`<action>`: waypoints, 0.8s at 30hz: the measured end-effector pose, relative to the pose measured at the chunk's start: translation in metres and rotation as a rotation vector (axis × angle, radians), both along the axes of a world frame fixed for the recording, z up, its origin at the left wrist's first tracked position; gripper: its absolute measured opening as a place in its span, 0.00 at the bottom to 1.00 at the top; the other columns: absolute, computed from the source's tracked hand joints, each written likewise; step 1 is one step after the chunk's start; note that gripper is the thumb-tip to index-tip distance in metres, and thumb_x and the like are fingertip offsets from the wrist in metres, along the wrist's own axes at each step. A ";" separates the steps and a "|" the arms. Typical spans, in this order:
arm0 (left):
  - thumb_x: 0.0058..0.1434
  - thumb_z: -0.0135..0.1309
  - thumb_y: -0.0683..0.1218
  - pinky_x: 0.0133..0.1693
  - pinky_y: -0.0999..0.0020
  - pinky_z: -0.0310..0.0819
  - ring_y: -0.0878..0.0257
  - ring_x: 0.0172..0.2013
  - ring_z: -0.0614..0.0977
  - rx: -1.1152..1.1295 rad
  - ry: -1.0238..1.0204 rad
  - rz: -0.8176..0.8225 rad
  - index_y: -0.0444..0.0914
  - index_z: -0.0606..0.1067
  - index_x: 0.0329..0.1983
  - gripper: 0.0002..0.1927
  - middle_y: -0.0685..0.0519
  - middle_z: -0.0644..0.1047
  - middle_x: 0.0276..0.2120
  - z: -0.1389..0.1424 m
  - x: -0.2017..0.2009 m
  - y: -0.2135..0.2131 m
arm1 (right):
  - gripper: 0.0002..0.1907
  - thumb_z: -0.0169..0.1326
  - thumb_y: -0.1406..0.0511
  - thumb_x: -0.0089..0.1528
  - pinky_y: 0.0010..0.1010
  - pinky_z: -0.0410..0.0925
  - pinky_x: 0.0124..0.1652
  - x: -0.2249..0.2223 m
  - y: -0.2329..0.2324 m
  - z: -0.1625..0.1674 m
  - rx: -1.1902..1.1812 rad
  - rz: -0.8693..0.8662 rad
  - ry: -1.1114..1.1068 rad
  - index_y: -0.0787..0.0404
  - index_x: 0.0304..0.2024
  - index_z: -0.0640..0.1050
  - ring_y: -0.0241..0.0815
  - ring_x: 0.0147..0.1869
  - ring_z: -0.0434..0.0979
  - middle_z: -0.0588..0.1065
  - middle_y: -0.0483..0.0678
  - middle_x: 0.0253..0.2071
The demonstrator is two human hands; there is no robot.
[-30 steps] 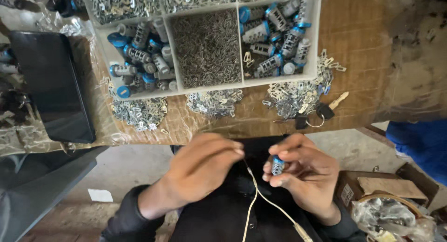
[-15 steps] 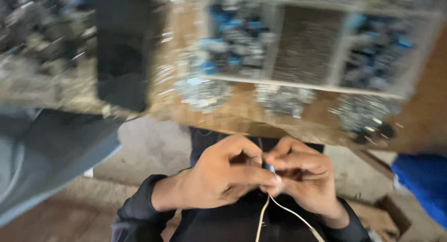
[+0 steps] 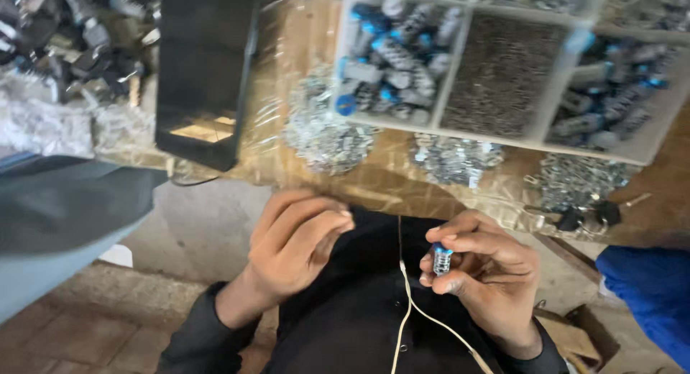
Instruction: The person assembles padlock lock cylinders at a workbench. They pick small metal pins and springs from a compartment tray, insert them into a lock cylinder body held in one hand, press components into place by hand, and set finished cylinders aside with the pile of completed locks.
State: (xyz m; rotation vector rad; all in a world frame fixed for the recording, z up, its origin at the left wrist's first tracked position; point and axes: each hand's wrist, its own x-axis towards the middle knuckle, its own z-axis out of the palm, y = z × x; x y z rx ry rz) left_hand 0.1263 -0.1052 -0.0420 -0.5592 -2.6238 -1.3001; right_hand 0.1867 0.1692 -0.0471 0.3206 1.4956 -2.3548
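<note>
My right hand (image 3: pixel 480 270) pinches a small metal cylinder with a blue cap (image 3: pixel 440 258) upright between thumb and fingers, over my dark lap. My left hand (image 3: pixel 296 237) hovers a short way to its left, fingers curled loosely inward; whether it holds anything tiny I cannot tell. A thin pale cord (image 3: pixel 417 313) hangs down my front between the hands. Just beyond the hands, small piles of shiny metal bits (image 3: pixel 325 138) lie on the wooden bench.
A white divided tray (image 3: pixel 460 133) on the bench holds blue-capped cylinders (image 3: pixel 392 54) and a compartment of tiny pins (image 3: pixel 499 75). A black box (image 3: pixel 201 72) stands to the left. Keys (image 3: pixel 586 217) lie at the right. Blue cloth (image 3: pixel 647 295) is at my right, grey fabric (image 3: pixel 65 216) at my left.
My hands were pressed together on the cylinder; now they have parted, the left drawn away and the right keeping the cylinder. The view has swung left across the bench.
</note>
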 end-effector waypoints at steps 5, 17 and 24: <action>0.60 0.63 0.33 0.46 0.59 0.79 0.53 0.41 0.82 0.012 -0.061 0.007 0.34 0.76 0.44 0.11 0.50 0.79 0.40 0.011 0.002 0.020 | 0.23 0.63 0.82 0.57 0.36 0.82 0.44 0.003 0.006 -0.001 -0.029 -0.099 -0.002 0.68 0.55 0.78 0.50 0.48 0.83 0.74 0.63 0.57; 0.62 0.64 0.34 0.48 0.60 0.76 0.56 0.45 0.81 0.105 -0.003 -0.366 0.34 0.77 0.51 0.14 0.51 0.79 0.46 0.036 -0.013 0.089 | 0.21 0.65 0.78 0.58 0.28 0.81 0.46 0.011 0.025 0.000 0.130 -0.098 0.093 0.69 0.53 0.79 0.43 0.53 0.81 0.74 0.59 0.57; 0.53 0.68 0.36 0.36 0.64 0.67 0.58 0.35 0.73 0.211 -0.316 -0.449 0.44 0.82 0.45 0.17 0.54 0.67 0.34 0.030 -0.014 0.065 | 0.20 0.68 0.77 0.53 0.28 0.77 0.49 0.000 0.022 0.002 0.246 0.129 0.264 0.66 0.48 0.82 0.43 0.49 0.81 0.76 0.55 0.50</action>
